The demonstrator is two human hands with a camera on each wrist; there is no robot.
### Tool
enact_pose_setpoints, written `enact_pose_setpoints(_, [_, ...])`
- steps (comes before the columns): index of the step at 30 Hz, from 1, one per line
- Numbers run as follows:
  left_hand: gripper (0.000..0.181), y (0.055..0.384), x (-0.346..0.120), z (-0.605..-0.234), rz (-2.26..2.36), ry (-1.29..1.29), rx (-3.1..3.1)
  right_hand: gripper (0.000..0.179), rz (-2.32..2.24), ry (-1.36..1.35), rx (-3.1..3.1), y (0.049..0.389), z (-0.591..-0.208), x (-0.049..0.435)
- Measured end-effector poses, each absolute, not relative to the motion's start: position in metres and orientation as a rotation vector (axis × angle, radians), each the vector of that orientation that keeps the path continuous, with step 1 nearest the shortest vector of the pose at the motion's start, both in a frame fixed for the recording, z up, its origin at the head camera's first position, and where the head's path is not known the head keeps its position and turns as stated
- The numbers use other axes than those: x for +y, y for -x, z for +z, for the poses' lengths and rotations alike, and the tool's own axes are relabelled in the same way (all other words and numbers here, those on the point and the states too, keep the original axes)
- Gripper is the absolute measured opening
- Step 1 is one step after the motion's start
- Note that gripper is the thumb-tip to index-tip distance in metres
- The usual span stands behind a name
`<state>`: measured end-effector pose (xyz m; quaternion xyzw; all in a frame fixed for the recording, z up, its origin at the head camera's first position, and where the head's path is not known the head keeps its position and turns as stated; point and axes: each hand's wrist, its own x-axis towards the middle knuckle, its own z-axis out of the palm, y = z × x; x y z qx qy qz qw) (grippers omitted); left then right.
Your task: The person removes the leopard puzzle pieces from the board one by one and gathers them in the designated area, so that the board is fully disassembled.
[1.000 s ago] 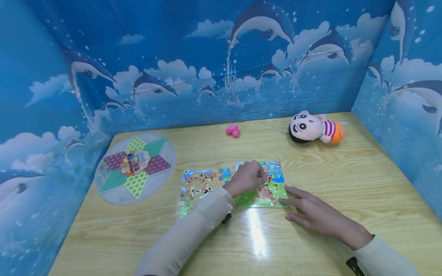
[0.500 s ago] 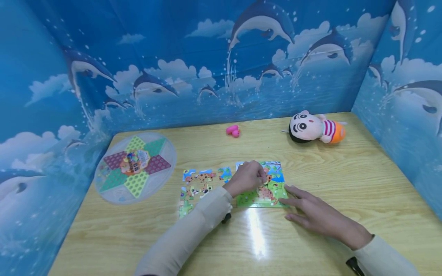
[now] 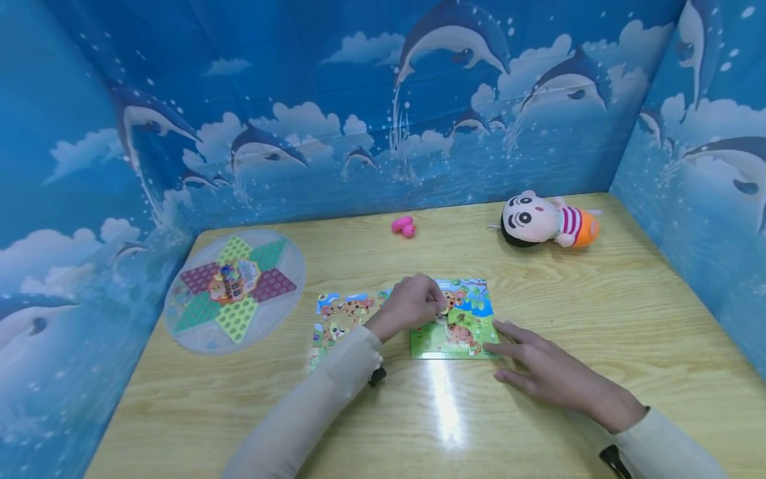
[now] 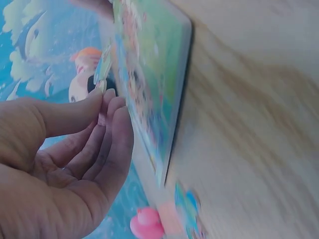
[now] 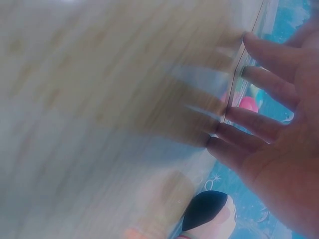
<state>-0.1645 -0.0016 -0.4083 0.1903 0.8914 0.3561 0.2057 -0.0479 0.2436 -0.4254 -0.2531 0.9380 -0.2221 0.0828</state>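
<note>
My left hand (image 3: 409,303) is over the upper left part of a green and blue jigsaw puzzle board (image 3: 431,346). In the left wrist view its thumb and forefinger pinch a small puzzle piece (image 4: 103,69), tilted up above the board. Printed on the puzzle are spotted cartoon animals. Spread nearly straight, the fingers of my right hand (image 3: 541,369) rest at the board's right edge. Left of the board lies a group of puzzle pieces (image 3: 353,307), partly hidden behind the left forearm.
A round Chinese checkers board (image 3: 275,256) under clear plastic lies at the left. Toward the back are a small pink toy (image 3: 403,227) and a plush doll (image 3: 547,223). Dolphin-printed walls enclose the wooden table (image 3: 598,293) at the back and sides.
My left hand has shifted left over the board, uncovering more of the printed animal and the puzzle's upper middle. The right hand stays in place at the edge.
</note>
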Motion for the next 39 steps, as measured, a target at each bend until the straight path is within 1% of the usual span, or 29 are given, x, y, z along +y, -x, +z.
enact_pose_setpoints(11, [0.005,0.162,-0.056,-0.409,1.028,-0.485,2.538,0.043,-0.648,0.745,2.798,0.048,-0.427,0.243])
enact_pose_setpoints(20, [0.005,0.154,-0.087,-0.410,0.979,-0.415,2.585,0.043,-0.652,0.744,2.796,0.048,-0.426,0.243])
enact_pose_setpoints(29, [0.009,0.145,-0.105,-0.411,0.936,-0.377,2.597,0.043,-0.648,0.734,2.795,0.048,-0.425,0.242])
enact_pose_setpoints(39, [0.009,0.144,-0.105,-0.414,0.867,-0.403,2.653,0.043,-0.649,0.717,2.787,0.047,-0.426,0.243])
